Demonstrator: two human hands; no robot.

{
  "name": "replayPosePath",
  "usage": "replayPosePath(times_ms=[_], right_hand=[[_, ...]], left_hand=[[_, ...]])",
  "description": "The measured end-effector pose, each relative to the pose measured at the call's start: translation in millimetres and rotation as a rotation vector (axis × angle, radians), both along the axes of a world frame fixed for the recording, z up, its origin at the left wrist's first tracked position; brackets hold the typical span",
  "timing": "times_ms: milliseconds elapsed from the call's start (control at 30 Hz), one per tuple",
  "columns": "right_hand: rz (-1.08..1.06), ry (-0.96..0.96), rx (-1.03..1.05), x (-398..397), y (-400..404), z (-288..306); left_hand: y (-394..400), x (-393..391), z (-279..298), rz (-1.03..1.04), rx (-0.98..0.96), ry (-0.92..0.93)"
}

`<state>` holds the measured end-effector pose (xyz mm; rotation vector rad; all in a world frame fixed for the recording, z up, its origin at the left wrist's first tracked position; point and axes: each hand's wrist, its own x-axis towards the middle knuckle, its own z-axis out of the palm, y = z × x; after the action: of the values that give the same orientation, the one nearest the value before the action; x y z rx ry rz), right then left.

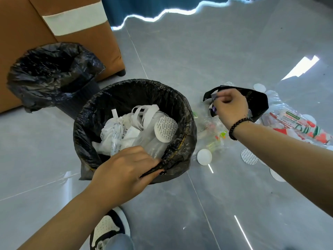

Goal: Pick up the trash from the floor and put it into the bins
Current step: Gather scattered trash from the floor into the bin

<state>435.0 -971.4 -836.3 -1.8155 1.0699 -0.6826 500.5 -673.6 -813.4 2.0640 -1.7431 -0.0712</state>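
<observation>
1. Head view: we take the near bin (100, 112) as landmark. The left hand (124, 170) sits on its near rim, fingers curled over the black liner edge and pinching it, likely to steady the bin and keep the liner open for the next drop.
2. Right of the bin, the right hand (231, 107) is down at the floor (180, 60), fingers bunched together on a small dark wrapper (213, 108) lying against a black pouch (257, 103); we judge it a pickup grip, but the fingertips are partly hidden.
3. Inside the near bin: crumpled white paper (115, 136), clear plastic, one round white seal disc (166, 129).
4. Behind-left of it, a second bin (45, 69) with black liner; contents not visible.
5. Trash still on the floor right of the near bin: clear plastic wrap (214, 134), white discs (204, 157), a printed red-green package (295, 125) further right.
</observation>
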Motion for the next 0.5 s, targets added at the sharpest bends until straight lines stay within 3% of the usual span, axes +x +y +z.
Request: replayPosePath(times_ms=[100, 267, 367, 500], right_hand=[[0.183, 0.287, -0.06, -17.6, -10.8, -36.4], [0.912, 1.068, -0.407, -48.2, 8.2, -93.9], [1.146, 1.219, -0.509, -56.8, 23.1, -116.8], [1.067, 1.226, -0.382, -63.6, 33.8, -124.0]], left_hand=[[0.2, -0.6, 0.0, 0.012, 0.009, 0.0], [0.0, -0.4, 0.3, 0.009, 0.017, -0.001], [0.3, 0.5, -1.0, 0.009, 0.012, -0.002], [0.7, 0.6, -2.4, 0.009, 0.007, -0.002]])
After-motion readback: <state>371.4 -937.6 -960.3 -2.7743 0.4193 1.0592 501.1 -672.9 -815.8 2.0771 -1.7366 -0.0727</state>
